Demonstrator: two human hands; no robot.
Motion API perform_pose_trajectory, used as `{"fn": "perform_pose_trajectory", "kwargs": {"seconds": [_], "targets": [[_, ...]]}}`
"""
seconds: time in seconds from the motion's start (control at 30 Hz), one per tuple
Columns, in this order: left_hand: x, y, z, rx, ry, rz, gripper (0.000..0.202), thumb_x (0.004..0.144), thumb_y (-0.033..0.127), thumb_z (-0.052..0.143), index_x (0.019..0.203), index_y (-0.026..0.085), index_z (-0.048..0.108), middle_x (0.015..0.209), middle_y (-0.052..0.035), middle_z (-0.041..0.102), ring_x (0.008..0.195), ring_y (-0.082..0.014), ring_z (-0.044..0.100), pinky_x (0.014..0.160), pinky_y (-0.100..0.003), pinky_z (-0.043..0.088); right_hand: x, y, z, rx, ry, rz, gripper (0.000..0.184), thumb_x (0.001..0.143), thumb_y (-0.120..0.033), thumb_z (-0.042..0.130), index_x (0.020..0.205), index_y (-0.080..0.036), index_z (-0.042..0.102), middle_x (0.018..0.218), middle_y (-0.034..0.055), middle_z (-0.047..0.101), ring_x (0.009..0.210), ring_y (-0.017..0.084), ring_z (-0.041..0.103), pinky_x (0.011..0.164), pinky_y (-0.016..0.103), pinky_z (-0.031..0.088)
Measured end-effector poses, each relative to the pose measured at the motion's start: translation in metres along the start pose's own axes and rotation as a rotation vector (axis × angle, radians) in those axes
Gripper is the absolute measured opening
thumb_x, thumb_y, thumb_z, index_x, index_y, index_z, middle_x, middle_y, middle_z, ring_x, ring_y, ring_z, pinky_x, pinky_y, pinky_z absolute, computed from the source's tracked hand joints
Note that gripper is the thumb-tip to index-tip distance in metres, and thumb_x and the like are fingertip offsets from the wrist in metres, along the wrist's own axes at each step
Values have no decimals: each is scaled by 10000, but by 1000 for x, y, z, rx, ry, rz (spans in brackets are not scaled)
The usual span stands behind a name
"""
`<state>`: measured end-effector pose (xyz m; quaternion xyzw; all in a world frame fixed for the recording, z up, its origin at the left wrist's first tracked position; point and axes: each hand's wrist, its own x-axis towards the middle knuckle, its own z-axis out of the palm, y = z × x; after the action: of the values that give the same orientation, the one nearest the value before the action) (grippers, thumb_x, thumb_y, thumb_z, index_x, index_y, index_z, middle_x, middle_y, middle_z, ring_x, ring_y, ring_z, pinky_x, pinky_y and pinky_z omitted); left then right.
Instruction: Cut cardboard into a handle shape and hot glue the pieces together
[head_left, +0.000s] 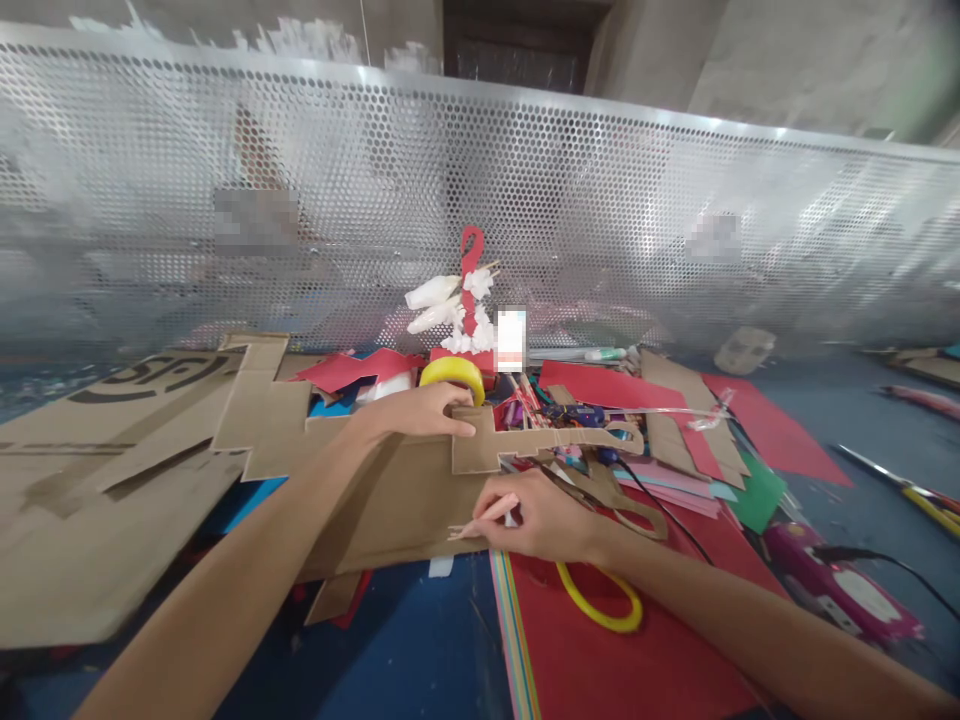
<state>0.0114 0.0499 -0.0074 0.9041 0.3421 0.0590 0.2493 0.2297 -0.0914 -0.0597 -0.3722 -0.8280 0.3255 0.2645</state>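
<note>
Cardboard cutout point(476, 453) narrowly pinched by left hand point(424, 408); right hand point(544, 515) curled, contents unclear.

Cardboard cutout point(476, 457): brown, flat, with paler cut edges. Wide stepped block at left end, then long narrow strip toward right, finishing in curled hook. Block is over cardboard sheet point(420, 500), strip reaches past it. Sheet: plain brown, bigger, partly covered, lying in middle part of counter point(420, 650), well apart from far edge.
</note>
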Motion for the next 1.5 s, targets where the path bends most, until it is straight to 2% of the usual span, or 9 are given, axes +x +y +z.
{"fn": "perform_pose_trajectory", "kwargs": {"seconds": [0.1, 0.17, 0.3, 0.4, 0.5, 0.63, 0.87, 1.33, 1.5], "targets": [[2, -4, 2, -10, 14, 19, 521, 832, 598, 648, 1154, 190, 670, 1151, -98, 689, 991, -260, 633, 848, -348, 467, -9, 7, -7, -22, 44, 55, 82, 797, -132, 649, 767, -206, 629, 713, -55, 741, 571, 82, 601, 537, 177, 384], [4, -5, 3, -16, 7, 19, 511, 830, 586, 653, 1142, 181, 665, 1154, -100, 684, 972, -256, 635, 828, -347, 470, -13, 7, -12, -8, 49, 62, 94, 791, -118, 635, 761, -204, 612, 731, -42, 752, 600, 94, 625, 544, 180, 395], [3, -1, 2, -20, -3, -11, 487, 832, 534, 665, 1161, 175, 651, 1188, -98, 672, 978, -253, 635, 830, -349, 465, -9, -2, -12, -8, 13, 22, 40, 850, -232, 675, 821, -206, 666, 731, -33, 739, 565, 88, 589, 540, 189, 387], [0, 3, 0, -9, -5, -20, 467, 841, 530, 654, 1161, 190, 659, 1173, -88, 677, 989, -255, 629, 840, -346, 455, -1, -8, -5, 9, -16, -35, 135, 881, -345, 691, 863, -211, 701, 775, -21, 746, 627, 99, 617, 599, 193, 418], [-1, 4, 0, -2, 11, -10, 476, 838, 547, 652, 1160, 197, 669, 1149, -90, 685, 999, -263, 623, 841, -344, 450, -1, -3, -3, -24, 12, -25, 38, 851, -233, 671, 821, -211, 664, 775, -31, 747, 628, 97, 622, 597, 193, 408], [0, 1, 0, 3, 10, 7, 488, 838, 559, 653, 1173, 205, 674, 1123, -91, 688, 999, -265, 613, 863, -354, 441, -11, 6, -11, -106, 86, 14, 123, 757, -109, 630, 710, -205, 569, 672, -50, 689, 592, 95, 603, 569, 190, 387], [2, -4, 1, -33, -8, 20, 523, 835, 599, 645, 1166, 196, 677, 1126, -100, 680, 981, -254, 602, 889, -358, 438, -15, -1, -17, -53, 50, -7, 52, 843, -212, 645, 798, -214, 619, 734, -39, 733, 597, 95, 615, 570, 190, 400], [2, -7, 2, -14, 3, 10, 522, 822, 599, 640, 1181, 222, 675, 1123, -88, 692, 986, -258, 612, 837, -346, 454, -20, 6, -19, -28, 74, -4, 99, 820, -134, 620, 778, -212, 576, 763, -23, 756, 663, 128, 687, 577, 205, 422], [2, -8, 3, -28, 8, -3, 526, 828, 594, 649, 1192, 215, 671, 1155, -103, 688, 1002, -271, 624, 858, -363, 456, -15, 0, -15, -22, 37, -7, 80, 893, -277, 664, 849, -211, 667, 787, -13, 761, 651, 119, 662, 587, 209, 423]]}}
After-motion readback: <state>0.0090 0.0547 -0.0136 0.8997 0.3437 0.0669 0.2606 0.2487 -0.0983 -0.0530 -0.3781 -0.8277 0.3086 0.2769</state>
